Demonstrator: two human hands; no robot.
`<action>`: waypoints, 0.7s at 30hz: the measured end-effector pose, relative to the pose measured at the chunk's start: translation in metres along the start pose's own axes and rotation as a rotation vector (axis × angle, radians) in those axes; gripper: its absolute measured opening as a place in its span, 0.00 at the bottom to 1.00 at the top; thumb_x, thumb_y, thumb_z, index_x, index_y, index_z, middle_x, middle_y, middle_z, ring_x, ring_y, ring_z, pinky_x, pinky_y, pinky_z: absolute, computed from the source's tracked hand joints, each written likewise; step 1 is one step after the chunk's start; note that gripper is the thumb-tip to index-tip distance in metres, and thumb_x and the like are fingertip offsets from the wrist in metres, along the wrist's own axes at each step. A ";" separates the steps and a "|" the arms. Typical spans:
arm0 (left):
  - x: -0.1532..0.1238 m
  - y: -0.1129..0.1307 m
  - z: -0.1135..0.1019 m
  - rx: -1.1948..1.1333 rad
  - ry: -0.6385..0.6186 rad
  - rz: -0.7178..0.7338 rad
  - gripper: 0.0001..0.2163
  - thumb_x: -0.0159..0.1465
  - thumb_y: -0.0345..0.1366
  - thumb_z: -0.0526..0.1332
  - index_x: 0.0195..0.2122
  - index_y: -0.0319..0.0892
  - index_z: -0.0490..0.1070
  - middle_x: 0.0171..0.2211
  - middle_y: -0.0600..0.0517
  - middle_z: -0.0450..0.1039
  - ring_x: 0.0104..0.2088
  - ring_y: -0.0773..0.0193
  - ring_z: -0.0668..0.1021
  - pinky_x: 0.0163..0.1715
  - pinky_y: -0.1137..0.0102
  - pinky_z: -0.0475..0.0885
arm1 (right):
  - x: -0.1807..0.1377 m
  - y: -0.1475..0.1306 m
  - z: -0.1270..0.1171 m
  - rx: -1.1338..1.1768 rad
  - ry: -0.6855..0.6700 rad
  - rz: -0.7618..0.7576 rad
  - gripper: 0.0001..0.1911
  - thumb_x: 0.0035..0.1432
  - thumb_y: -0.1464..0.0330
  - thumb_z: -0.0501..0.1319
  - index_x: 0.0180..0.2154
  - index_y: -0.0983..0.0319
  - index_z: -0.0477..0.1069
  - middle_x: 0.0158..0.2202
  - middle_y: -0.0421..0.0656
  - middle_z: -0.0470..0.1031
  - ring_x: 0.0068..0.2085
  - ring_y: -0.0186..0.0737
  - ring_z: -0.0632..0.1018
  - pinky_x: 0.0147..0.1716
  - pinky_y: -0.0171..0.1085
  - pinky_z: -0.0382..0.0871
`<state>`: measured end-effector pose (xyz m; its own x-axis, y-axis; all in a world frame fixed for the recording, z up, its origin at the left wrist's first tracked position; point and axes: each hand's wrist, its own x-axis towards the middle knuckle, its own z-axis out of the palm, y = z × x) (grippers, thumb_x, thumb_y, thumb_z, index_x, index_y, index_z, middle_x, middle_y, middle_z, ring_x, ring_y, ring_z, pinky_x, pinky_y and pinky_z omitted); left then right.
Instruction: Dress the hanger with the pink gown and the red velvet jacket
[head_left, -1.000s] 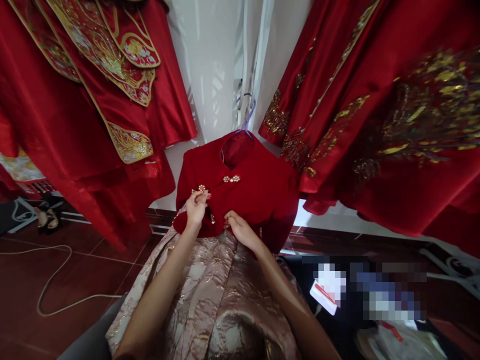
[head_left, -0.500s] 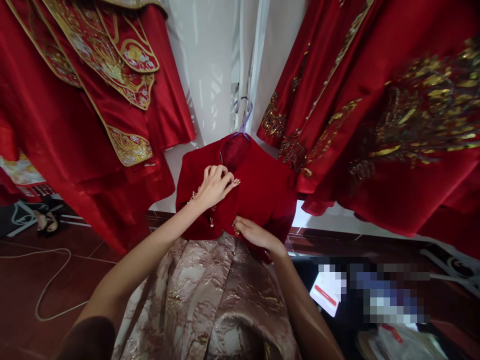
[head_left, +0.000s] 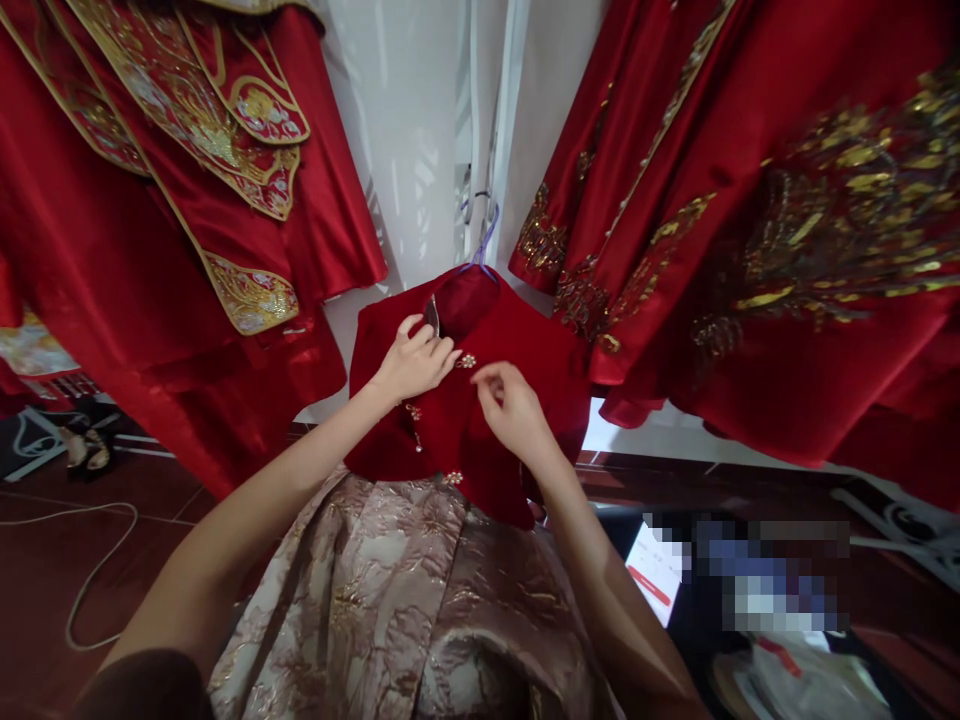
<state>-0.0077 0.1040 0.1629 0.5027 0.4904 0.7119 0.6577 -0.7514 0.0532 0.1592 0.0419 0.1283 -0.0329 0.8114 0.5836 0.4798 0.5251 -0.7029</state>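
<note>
a small red jacket (head_left: 540,350) hangs on a hanger with a purple hook (head_left: 488,225), right in front of the person, in the middle of the view. the left hand (head_left: 414,362) is on the jacket's front, just under the collar. its grip is closed, pinching the red cloth at the edge. a shiny pearl button (head_left: 466,361) sits just beside those fingers. the right hand (head_left: 516,412) is close on the other side of the button, fingers curled in. i cannot tell if its grip holds anything. under the jacket hangs a pink and gold skirt (head_left: 405,600). a big red robe (head_left: 187,220) with gold sewing hangs on the left, and a second red robe (head_left: 750,220) on the right. a white cord (head_left: 97,570) lies on the dark red floor (head_left: 45,580).
</note>
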 end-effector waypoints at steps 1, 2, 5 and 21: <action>0.000 -0.002 -0.002 0.045 0.027 -0.017 0.08 0.62 0.37 0.52 0.31 0.43 0.69 0.25 0.49 0.71 0.42 0.55 0.71 0.60 0.47 0.48 | 0.015 -0.007 0.008 0.099 0.101 0.001 0.11 0.60 0.64 0.52 0.41 0.63 0.66 0.43 0.49 0.72 0.43 0.40 0.74 0.46 0.40 0.69; 0.000 -0.004 -0.004 0.095 0.060 -0.045 0.08 0.62 0.36 0.52 0.32 0.42 0.69 0.24 0.48 0.71 0.42 0.54 0.71 0.59 0.46 0.47 | 0.029 -0.015 0.018 0.202 0.099 0.015 0.16 0.61 0.61 0.50 0.45 0.64 0.64 0.46 0.50 0.71 0.47 0.40 0.74 0.48 0.40 0.68; 0.002 -0.009 -0.011 0.226 0.173 -0.173 0.09 0.61 0.31 0.50 0.38 0.38 0.68 0.24 0.46 0.71 0.45 0.51 0.70 0.58 0.44 0.46 | 0.062 -0.031 0.050 0.336 -0.068 0.138 0.29 0.62 0.53 0.45 0.54 0.69 0.59 0.55 0.56 0.65 0.58 0.46 0.66 0.55 0.46 0.62; -0.012 -0.086 -0.025 0.135 0.288 -0.755 0.37 0.49 0.21 0.58 0.61 0.37 0.47 0.61 0.35 0.52 0.52 0.51 0.72 0.49 0.61 0.69 | 0.037 0.035 -0.018 -0.474 0.377 0.114 0.38 0.60 0.46 0.44 0.53 0.75 0.58 0.50 0.68 0.65 0.54 0.61 0.68 0.50 0.55 0.60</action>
<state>-0.0841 0.1513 0.1679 -0.2540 0.6965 0.6711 0.8327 -0.1955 0.5181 0.1911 0.0854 0.1326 0.3123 0.6635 0.6799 0.8024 0.1989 -0.5626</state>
